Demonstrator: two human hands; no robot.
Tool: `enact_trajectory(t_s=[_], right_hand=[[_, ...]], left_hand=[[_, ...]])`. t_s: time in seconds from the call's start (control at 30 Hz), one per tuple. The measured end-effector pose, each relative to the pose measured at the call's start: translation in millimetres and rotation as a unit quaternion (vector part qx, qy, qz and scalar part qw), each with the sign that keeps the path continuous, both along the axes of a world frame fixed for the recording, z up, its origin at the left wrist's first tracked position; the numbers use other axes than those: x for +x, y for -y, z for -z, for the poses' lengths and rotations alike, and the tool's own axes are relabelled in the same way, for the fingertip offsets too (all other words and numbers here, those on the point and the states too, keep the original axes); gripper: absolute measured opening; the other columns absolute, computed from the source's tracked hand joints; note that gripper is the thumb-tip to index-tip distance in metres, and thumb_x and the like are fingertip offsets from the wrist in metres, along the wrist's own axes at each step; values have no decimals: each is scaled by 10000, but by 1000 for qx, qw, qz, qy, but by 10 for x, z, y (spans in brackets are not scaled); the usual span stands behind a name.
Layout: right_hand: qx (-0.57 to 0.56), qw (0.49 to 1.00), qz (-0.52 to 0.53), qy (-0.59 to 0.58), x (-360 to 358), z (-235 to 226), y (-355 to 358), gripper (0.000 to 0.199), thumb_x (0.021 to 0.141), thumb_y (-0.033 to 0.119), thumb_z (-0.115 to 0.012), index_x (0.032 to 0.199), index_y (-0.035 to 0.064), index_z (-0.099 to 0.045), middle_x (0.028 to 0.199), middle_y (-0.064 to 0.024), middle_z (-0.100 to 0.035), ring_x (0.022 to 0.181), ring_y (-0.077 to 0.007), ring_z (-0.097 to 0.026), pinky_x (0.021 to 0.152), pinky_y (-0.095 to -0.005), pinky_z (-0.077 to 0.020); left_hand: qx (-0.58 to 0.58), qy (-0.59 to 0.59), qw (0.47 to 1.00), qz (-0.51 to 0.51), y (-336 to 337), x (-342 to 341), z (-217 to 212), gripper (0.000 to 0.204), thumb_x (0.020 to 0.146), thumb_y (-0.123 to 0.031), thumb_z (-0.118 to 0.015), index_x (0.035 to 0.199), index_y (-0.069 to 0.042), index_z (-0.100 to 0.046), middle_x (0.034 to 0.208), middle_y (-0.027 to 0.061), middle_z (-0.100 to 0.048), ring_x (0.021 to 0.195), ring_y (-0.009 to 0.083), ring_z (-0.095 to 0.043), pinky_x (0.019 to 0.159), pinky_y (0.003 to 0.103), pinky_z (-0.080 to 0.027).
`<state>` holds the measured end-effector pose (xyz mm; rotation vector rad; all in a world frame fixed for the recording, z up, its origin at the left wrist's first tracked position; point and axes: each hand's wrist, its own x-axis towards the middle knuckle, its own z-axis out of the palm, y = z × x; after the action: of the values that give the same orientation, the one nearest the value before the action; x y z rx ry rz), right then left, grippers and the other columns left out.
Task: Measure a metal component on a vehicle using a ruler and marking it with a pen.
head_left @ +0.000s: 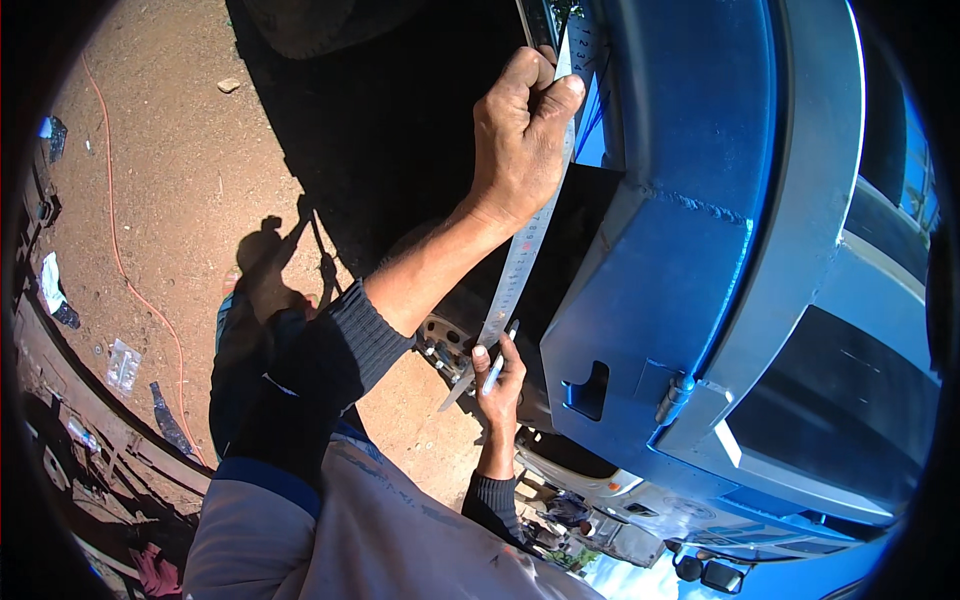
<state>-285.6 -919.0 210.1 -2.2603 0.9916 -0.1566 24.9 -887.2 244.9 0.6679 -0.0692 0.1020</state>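
A long steel ruler [512, 275] with engraved marks runs slantwise between my two hands, beside a blue metal vehicle body. My left hand [525, 140] grips its upper part in a closed fist, thumb pressed on the ruler, near the edge of the blue panel [640, 290]. Lower down, my right hand [502, 390] pinches the ruler near its other end. The same fingers hold a slim, light-coloured pen-like stick [495, 368]. Both hands wear dark ribbed cuffs. The ruler's top end lies against a dark, shaded part of the vehicle.
The blue body has a welded seam [695, 205], a cut-out slot [590, 390] and a hinge [676, 398]. A dark window [830, 400] sits at right. On the sandy ground lie an orange cable [118, 240], a clear plastic bag [124, 366] and scraps. Another vehicle [620, 490] stands behind.
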Motion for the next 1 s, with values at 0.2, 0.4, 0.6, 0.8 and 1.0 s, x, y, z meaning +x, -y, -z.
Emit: enact_trajectory(t_s=[0.2, 0.4, 0.6, 0.8, 1.0], right_hand=[[-57, 998, -28, -30, -64, -93, -153, 500, 916, 354, -742, 1217, -28, -630, 871, -86, -685, 754, -127, -603, 676, -285, -501], [-47, 998, -8, -41, -197, -125, -284, 400, 895, 316, -772, 1105, -13, -682, 877, -82, -701, 820, -151, -632, 729, -319, -517], [16, 999, 5, -30, -400, 16, -24, 474, 867, 417, -783, 1041, -13, -684, 851, -42, -684, 783, -117, -587, 704, -283, -483], [4, 996, -15, -84, -451, 31, -2, 436, 860, 405, -788, 947, -12, -694, 810, -66, -668, 733, -120, -563, 682, -282, -473], [29, 994, -21, -98, -611, 16, 5, 506, 858, 477, -773, 972, -6, -672, 800, -25, -627, 755, -113, -544, 690, -289, -452]], left_hand=[[-53, 13, 998, 10, 41, 27, 66, 353, 967, -144, -626, 683, -102, -421, 659, -62, -362, 619, 33, -335, 556, 226, -307], [-64, 34, 997, -2, 68, 26, 86, 375, 948, -102, -615, 654, -101, -382, 601, -56, -313, 565, 34, -324, 514, 233, -307], [-80, 8, 996, 47, 44, 20, 71, 366, 962, -189, -662, 680, -99, -447, 692, -58, -362, 660, 35, -336, 625, 226, -324], [-59, 18, 998, 23, 63, 14, 117, 373, 962, -199, -659, 668, -103, -449, 668, -50, -354, 644, 46, -346, 644, 234, -354], [-66, 21, 998, 11, 75, -4, 99, 380, 963, -196, -651, 654, -116, -444, 639, -40, -340, 640, 55, -367, 662, 242, -369]])
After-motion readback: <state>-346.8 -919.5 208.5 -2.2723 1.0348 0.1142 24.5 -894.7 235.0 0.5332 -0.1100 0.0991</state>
